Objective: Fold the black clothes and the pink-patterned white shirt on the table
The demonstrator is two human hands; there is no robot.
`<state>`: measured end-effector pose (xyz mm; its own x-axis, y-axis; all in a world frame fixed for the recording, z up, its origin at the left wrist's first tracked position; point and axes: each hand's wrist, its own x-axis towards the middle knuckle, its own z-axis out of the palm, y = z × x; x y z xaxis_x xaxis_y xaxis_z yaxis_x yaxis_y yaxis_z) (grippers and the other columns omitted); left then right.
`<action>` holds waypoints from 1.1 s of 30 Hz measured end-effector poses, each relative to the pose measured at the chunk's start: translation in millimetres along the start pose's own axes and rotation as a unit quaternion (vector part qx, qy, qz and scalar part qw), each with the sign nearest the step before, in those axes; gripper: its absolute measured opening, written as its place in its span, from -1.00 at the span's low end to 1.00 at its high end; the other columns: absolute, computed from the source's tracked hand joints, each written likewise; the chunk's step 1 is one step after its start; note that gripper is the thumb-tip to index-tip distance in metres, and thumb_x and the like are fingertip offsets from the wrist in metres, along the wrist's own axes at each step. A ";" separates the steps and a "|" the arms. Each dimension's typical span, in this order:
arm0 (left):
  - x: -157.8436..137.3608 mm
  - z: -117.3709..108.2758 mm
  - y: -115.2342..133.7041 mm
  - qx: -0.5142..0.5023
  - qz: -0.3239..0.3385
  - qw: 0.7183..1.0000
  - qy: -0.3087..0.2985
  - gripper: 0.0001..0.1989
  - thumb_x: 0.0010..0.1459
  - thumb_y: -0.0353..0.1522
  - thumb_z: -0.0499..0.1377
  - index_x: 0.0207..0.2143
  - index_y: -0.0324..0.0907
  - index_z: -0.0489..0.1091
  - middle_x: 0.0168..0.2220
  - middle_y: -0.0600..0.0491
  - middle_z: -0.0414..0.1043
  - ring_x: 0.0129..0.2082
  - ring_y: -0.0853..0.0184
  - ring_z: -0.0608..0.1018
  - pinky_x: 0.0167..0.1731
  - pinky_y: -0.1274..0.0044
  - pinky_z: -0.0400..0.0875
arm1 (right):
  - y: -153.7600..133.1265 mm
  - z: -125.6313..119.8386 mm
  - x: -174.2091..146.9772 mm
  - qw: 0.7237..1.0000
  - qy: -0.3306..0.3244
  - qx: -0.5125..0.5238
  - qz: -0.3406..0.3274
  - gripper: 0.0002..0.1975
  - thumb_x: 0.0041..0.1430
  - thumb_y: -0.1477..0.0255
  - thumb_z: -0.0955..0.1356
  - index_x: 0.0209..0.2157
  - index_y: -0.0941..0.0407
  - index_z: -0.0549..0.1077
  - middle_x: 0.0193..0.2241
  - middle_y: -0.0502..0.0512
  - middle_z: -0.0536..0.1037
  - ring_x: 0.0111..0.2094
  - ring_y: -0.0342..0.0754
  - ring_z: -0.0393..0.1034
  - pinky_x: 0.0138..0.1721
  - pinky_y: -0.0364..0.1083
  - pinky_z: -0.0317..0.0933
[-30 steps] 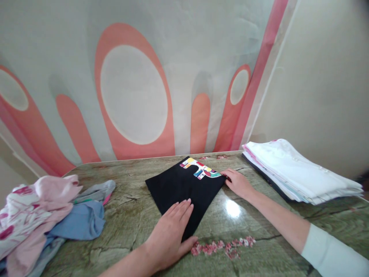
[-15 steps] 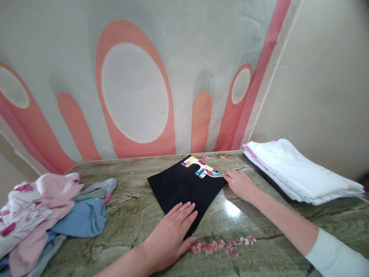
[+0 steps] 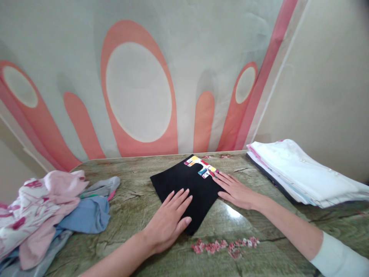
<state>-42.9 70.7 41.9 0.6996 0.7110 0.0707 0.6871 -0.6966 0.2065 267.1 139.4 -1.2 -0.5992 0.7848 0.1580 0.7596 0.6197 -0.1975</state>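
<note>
While the table (image 3: 135, 215) carries a loose heap of clothes (image 3: 49, 215) at left and a folded stack (image 3: 300, 173) at right, the black garment (image 3: 187, 188) lies mid-table — left hand (image 3: 168, 221) and right hand (image 3: 236, 189) flat on it, fingers spread, gripping nothing. Uneven pressure could skew the fold; its printed patch (image 3: 201, 167) is partly covered.

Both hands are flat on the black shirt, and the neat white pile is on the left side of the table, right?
Not quite. The head view shows the neat white pile on the right side; both the left hand and right hand do lie flat on the black shirt.
</note>
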 end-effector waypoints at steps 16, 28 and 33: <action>-3.5 6.6 1.6 0.009 -0.015 0.999 -0.027 -0.45 0.27 -0.14 -0.14 0.26 -0.04 -0.16 0.30 0.07 -0.24 0.27 0.22 -0.13 0.20 0.23 -0.17 | -35.9 0.6 57.7 1.000 0.018 -0.005 0.016 -0.34 0.24 0.03 0.00 0.26 0.09 -0.10 0.27 0.11 -0.11 0.27 0.02 -0.30 0.22 0.13 -0.33; -5.3 -1.6 -0.3 -0.044 0.011 0.998 -0.036 -0.49 0.29 -0.13 -0.20 0.25 -0.06 -0.08 0.28 0.03 -0.15 0.26 0.26 -0.06 0.20 0.32 -0.10 | 1.8 22.0 98.1 0.995 0.010 -0.011 0.100 -0.33 0.21 -0.01 -0.05 0.25 0.02 -0.04 0.26 0.00 -0.05 0.23 0.10 -0.12 0.18 0.10 -0.15; 0.2 -1.4 -35.9 0.026 -0.030 0.999 0.037 -0.53 0.31 -0.17 -0.21 0.22 -0.04 -0.01 0.28 0.03 -0.13 0.26 0.26 -0.07 0.20 0.26 -0.19 | 3.3 22.8 96.6 0.996 0.010 -0.008 0.085 -0.34 0.21 0.00 -0.04 0.24 0.02 -0.01 0.26 0.00 -0.04 0.23 0.09 -0.11 0.18 0.09 -0.15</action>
<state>-67.7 95.9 35.8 0.6413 0.7560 0.1311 0.7386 -0.6546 0.1612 205.9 217.3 -8.7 -0.4571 0.8779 0.1425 0.8534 0.4781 -0.2078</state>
